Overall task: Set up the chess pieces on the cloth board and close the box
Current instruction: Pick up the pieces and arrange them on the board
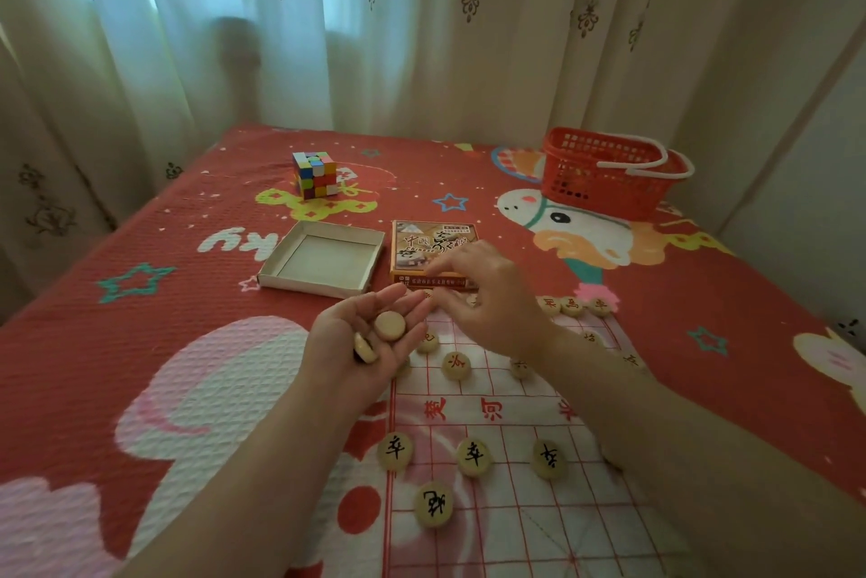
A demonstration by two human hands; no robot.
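While the left hand cradles chess pieces, the right hand reaches to the far row of the cloth board.

Palm up, the left fingers lie loosely spread and carry two pale discs, one flat on the palm, one tilted at its edge; the right fingers curl downward over the board's far edge, and whether they pinch a piece cannot be told. Under both hands red-marked pieces stand on the grid, and black-marked pieces sit on the near half. Just beyond the board lie the open box tray and, beside it, the printed lid, apart. Farther back on the red bedspread rest a puzzle cube and a red basket.
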